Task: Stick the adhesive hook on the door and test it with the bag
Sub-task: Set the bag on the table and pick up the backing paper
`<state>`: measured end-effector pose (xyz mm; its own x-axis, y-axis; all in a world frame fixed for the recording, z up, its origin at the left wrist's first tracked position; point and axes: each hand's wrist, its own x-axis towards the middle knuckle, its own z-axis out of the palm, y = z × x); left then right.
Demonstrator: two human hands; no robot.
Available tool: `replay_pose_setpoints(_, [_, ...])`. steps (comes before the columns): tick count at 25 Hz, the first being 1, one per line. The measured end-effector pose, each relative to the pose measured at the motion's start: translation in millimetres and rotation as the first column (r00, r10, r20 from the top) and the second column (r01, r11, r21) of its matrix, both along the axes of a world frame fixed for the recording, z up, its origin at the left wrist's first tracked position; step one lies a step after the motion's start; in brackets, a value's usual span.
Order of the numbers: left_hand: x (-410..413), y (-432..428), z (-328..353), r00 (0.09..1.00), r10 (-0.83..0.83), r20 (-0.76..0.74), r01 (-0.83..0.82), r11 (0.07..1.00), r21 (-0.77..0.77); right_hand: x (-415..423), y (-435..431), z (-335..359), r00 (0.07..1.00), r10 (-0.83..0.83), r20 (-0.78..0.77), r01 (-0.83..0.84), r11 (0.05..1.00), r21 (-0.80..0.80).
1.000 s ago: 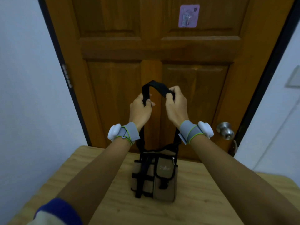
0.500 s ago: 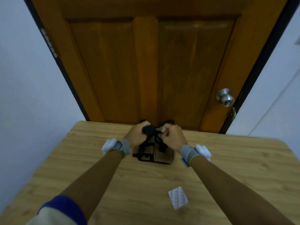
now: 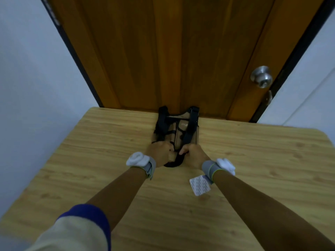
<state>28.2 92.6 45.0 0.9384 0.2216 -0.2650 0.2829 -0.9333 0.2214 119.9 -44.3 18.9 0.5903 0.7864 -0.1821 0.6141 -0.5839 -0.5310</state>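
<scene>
A small tan bag [image 3: 176, 130] with black straps lies flat on the wooden table [image 3: 94, 160], its top end against the foot of the brown door [image 3: 174, 51]. Its black strap [image 3: 175, 161] is drawn toward me in a loop. My left hand [image 3: 159, 153] and my right hand [image 3: 193, 154] are side by side at the bag's near end, both closed on the strap. The adhesive hook is out of view above the frame.
A white printed backing sheet [image 3: 199, 185] lies on the table beside my right wrist. A silver door knob [image 3: 262, 77] sticks out at the door's right side. Pale walls flank the door on both sides.
The strap was held high in front of the door; both hands brought it down to the table. The bag went from upright to lying flat. The view tilted down, losing the hook.
</scene>
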Motion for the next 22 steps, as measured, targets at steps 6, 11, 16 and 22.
replay_pose_setpoints(6, [-3, -71, -18, 0.969, -0.002, 0.247, 0.036, 0.990, -0.133, -12, -45, -9, 0.936, -0.317, -0.150, 0.331, 0.940, 0.082])
replay_pose_setpoints(11, [-6, -108, -50, 0.990, 0.039, -0.139, -0.068, 0.976, -0.207, -33, -82, -42, 0.826, -0.542, -0.153, 0.495, 0.829, -0.259])
replay_pose_setpoints(16, [-7, -116, -57, 0.982, 0.151, -0.110, -0.176, 0.945, -0.275, -45, -78, -40, 0.711, -0.663, -0.232, 0.634, 0.748, -0.194])
replay_pose_setpoints(22, [-37, -71, -43, 0.848, 0.528, 0.049, -0.429, 0.738, -0.521, -71, -28, -18, 0.764, -0.536, -0.358, 0.602, 0.792, 0.098])
